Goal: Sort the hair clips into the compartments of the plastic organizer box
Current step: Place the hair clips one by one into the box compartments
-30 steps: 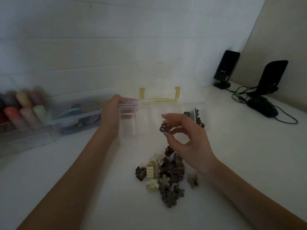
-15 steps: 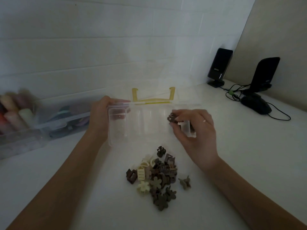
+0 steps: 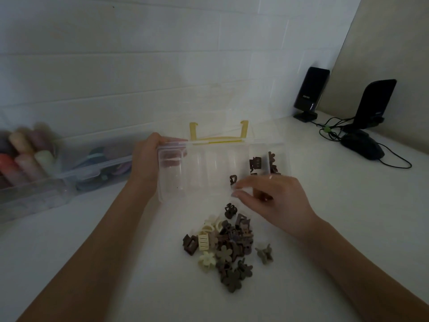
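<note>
Hair clips [image 3: 227, 245] mostly lie heaped beside your organizer box [image 3: 218, 168], few sorted; left hand [image 3: 148, 163] grips it, right hand [image 3: 276, 201] fingers relaxed, empty

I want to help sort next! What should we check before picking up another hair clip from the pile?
1. Box held steady: ok. The left hand grips the left end of the clear organizer box.
2. Picking hand free: cannot tell. The right hand hangs over the box's near edge with fingers loosely curled; its palm side is hidden.
3. Last clip inside: ok. A dark brown clip sits in a compartment.
4. Empty compartments left: ok. The left compartments look empty.
5. Clips left to sort: ok. The pile of hair clips lies on the table, near the box.
6. Loose strays: ok. One grey-green clip lies apart, right of the pile.
</note>
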